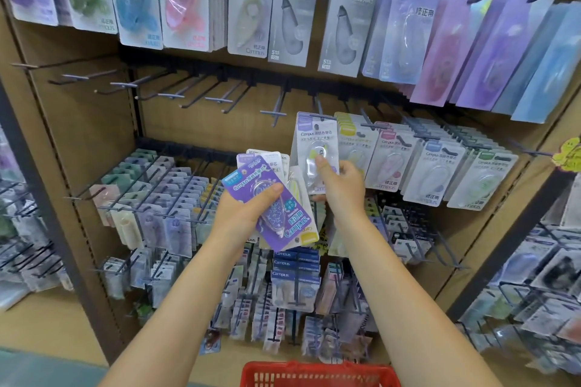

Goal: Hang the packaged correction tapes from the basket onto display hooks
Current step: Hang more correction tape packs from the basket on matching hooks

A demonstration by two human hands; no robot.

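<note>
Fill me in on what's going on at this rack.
A person is stocking correction tapes. The left hand grips a fanned stack of packs, a purple pack on top. The right hand holds a white pack up at a hook in the middle row; whether it is fully on, I cannot tell. Empty hooks stand to its left. A red basket sits below.

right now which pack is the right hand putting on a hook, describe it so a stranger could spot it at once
Find the brown pegboard display and its middle row, where the bare hooks on the left give way to hanging packs. The pack held up by the right hand is the leftmost there. It alone has a lilac header over a clear blister with a yellow-green tape; the next pack's header is yellow.
</note>
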